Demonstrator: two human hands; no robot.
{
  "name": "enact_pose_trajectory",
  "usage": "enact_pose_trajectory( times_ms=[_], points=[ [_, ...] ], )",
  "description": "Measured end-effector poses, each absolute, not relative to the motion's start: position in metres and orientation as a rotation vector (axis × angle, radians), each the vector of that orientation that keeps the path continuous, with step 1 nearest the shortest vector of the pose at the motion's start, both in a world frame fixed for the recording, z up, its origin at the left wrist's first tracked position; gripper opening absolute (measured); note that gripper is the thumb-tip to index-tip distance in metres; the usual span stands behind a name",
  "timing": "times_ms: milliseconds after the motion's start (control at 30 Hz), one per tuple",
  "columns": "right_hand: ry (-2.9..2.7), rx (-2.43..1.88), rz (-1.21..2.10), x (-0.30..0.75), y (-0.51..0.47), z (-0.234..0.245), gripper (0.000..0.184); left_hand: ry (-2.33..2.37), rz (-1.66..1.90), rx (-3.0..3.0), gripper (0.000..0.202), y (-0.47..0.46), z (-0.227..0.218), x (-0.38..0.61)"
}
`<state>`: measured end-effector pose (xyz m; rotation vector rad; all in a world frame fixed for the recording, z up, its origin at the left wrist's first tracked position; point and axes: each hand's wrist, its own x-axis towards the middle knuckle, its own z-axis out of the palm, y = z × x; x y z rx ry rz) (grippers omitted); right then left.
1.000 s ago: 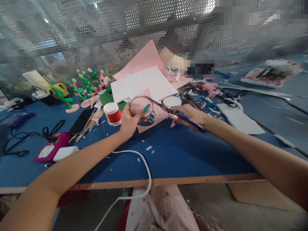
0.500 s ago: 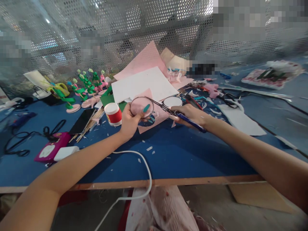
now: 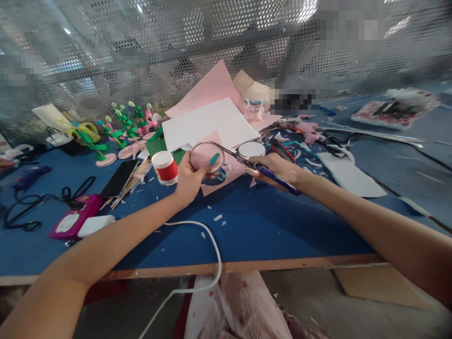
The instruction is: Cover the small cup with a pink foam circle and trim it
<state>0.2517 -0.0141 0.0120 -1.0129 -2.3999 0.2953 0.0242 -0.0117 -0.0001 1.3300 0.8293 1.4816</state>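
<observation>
Over a cluttered blue bench [image 3: 268, 226], the left hand [image 3: 189, 181] pinches a pink sheet [image 3: 205, 157] marked with a dark circle, thumb on top, and holds it just above the bench's middle. The right hand [image 3: 278, 168] is curled around a pair of scissors [image 3: 236, 157], hiding most of the blue handles. The blades run from lower right to upper left, with the tips at the circle's edge. The label on the red-and-white pot [image 3: 165, 167] beside it is too small to read. Blurred patches cover parts of the mesh screen [image 3: 197, 42] behind.
</observation>
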Motion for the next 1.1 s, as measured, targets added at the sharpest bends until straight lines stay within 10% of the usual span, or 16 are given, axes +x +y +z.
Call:
enact_pose_trajectory(
  times_ms=[1100],
  points=[
    [-2.436, -0.972, 0.351, 0.256, -0.016, 0.016, 0.032, 0.784, 1.511, 1.280, 0.049, -0.012, 0.000, 0.025]
  ],
)
